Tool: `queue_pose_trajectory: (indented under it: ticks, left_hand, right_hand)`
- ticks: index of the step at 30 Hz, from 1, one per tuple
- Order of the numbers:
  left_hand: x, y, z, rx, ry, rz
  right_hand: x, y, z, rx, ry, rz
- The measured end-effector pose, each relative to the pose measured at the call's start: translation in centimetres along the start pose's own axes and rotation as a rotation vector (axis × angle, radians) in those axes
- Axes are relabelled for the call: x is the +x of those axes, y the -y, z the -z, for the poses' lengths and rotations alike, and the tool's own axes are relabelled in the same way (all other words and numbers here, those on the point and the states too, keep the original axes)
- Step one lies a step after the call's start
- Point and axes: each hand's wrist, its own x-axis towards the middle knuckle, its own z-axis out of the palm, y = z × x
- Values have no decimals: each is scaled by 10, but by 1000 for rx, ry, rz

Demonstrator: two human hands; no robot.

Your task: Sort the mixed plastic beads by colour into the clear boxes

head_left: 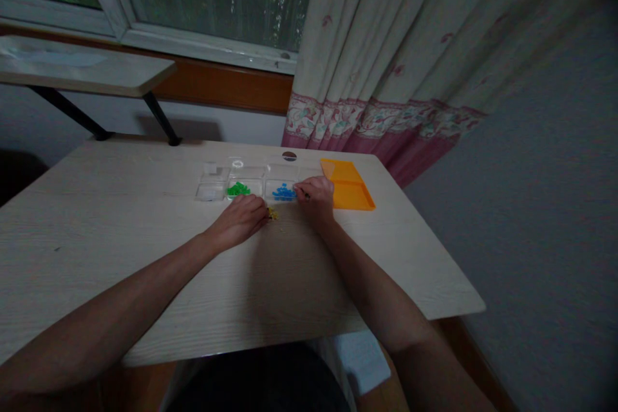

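Note:
My left hand [241, 222] rests low over the table, its fingers pinched together beside a small heap of yellow pieces [273, 214]. What lies between those fingertips is too small to make out. Thumb and fingers of my right hand [317, 196] are closed around a tiny dark item at the right end of the clear boxes. Small blue pieces [284, 192] lie in one clear box, just left of my right hand. Green pieces [238, 190] fill part of another clear box, behind my left hand.
An open orange case [355, 196] lies right of my right hand. Another clear box [211, 192] stands at the left end of the row. A raised shelf [87, 67] on black legs is at the back left. Curtain [376, 64] and wall border the right side.

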Motion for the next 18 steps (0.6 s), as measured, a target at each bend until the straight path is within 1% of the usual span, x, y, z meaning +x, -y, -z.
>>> queue_pose_trajectory:
  ticks: [2,5,8,11,15,18]
  left_hand:
    - [0,3,-3,-88,-48,41]
    - [0,7,-5,-241,-182,166]
    - [1,9,-5,-362,-286,286]
    - [3,9,-5,-445,-323,327]
    - [3,10,-7,-503,-334,343]
    - [2,11,-8,-539,-339,349]
  right_hand:
    - [-1,9,2,35,43,79]
    - [-4,28,5,91,121,216]
    - [-8,46,5,114,171,305]
    - [-10,57,5,118,167,313]
    - [-13,64,7,128,110,267]
    - [-15,70,9,110,115,239]
